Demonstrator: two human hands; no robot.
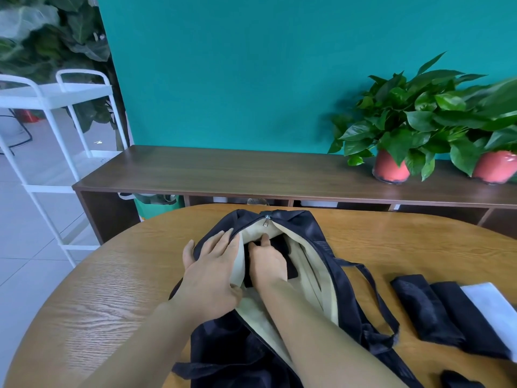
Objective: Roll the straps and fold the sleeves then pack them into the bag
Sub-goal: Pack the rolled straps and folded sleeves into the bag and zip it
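Right hand (267,261) seemingly presses black folded item (278,245) inside open bag (305,224).

Round wooden counter (98,289), grain running across. At its middle, an open dark bag (307,228) with cream lining, strap (375,287) trailing right. Near the right edge, a folded dark sleeve (422,306) touching a second dark sleeve (470,323), a white cloth (492,306) just beside; at the near edge, a dark roll (458,380).

Oval wood-grain worktop (112,275) up front. Behind it, long dark-wood shelf unit (223,169) against teal wall (237,65), bearing red-potted pothos (390,166) and second potted plant (495,166) at right end. At left, white metal trolley (56,93) on pale floor tiles (28,247).
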